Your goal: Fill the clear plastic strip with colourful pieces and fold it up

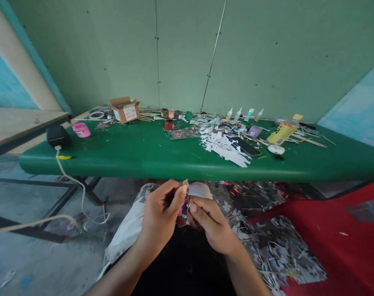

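Observation:
Above my lap, just in front of the table edge, I hold a small multicoloured piece (183,211) with red, blue, pink and green patches. Its exact kind is hard to make out, since my fingers cover much of it. My left hand (162,205) is closed in a pinch at its upper end, where a tan tip (185,182) sticks out above the thumb. On the other side, my right hand (209,222) pinches the piece's right edge between thumb and bent fingers. The two hands are close together, with the piece between them.
Across the green table (137,152) lie white paper scraps (224,146), a phone (246,146), a white mouse (276,149), paint jars, glue bottles and a cardboard box (127,112). A red chair (344,242) stands at right; scraps litter the floor.

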Demonstrator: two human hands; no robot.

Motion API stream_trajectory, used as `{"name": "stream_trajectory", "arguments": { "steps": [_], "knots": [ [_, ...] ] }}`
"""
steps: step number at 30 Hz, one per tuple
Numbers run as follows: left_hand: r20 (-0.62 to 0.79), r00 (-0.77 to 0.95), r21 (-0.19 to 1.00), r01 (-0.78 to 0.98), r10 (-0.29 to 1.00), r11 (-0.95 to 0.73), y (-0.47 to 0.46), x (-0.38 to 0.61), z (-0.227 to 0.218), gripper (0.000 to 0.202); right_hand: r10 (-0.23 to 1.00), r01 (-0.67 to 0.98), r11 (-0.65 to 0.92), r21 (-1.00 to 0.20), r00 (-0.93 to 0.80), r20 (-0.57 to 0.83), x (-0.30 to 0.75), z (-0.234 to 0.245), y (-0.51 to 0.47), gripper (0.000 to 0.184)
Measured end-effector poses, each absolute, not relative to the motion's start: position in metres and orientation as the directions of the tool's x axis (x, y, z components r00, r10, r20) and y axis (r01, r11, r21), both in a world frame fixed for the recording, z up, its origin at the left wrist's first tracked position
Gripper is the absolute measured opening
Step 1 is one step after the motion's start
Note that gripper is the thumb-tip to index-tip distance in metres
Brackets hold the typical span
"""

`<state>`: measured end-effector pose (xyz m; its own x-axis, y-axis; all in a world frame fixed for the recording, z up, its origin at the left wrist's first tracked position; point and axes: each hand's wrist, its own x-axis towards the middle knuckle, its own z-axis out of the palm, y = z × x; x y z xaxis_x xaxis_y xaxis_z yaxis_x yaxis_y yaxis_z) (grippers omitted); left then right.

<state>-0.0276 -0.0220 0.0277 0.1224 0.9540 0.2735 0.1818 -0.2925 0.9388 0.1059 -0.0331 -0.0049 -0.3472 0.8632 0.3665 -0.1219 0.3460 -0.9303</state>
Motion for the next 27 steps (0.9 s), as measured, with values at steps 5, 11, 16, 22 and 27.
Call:
{"name": "stream_trajectory", "arguments": {
  "steps": [5, 11, 16, 22, 27],
  "knots": [
    [0.245, 0.123, 0.954, 0.143, 0.962, -0.262, -0.023, -0.027, 0.028, 0.026, 0.848, -0.16, 0.294, -0.942, -0.411, 0.335, 0.107, -0.006, -0.034, 0.041],
    [0.281, 0.113, 0.946, 0.133, 0.953, -0.295, -0.022, -0.027, 0.028, 0.025, 0.829, -0.091, 0.326, -0.941, -0.45, 0.331, 0.11, -0.005, -0.034, 0.042],
    [0.307, 0.076, 0.937, 0.151, 0.949, -0.315, -0.018, -0.029, 0.023, 0.026, 0.819, -0.025, 0.385, -0.922, -0.451, 0.354, 0.11, -0.004, -0.034, 0.041],
    [0.302, -0.027, 0.946, 0.129, 0.953, -0.297, -0.009, -0.034, 0.025, 0.029, 0.737, 0.017, 0.466, -0.885, -0.562, 0.377, 0.106, -0.001, -0.033, 0.038],
    [0.29, -0.052, 0.953, 0.103, 0.956, -0.284, -0.007, -0.036, 0.027, 0.028, 0.821, -0.023, 0.442, -0.897, -0.393, 0.415, 0.104, -0.007, -0.03, 0.038]
  ]
}}
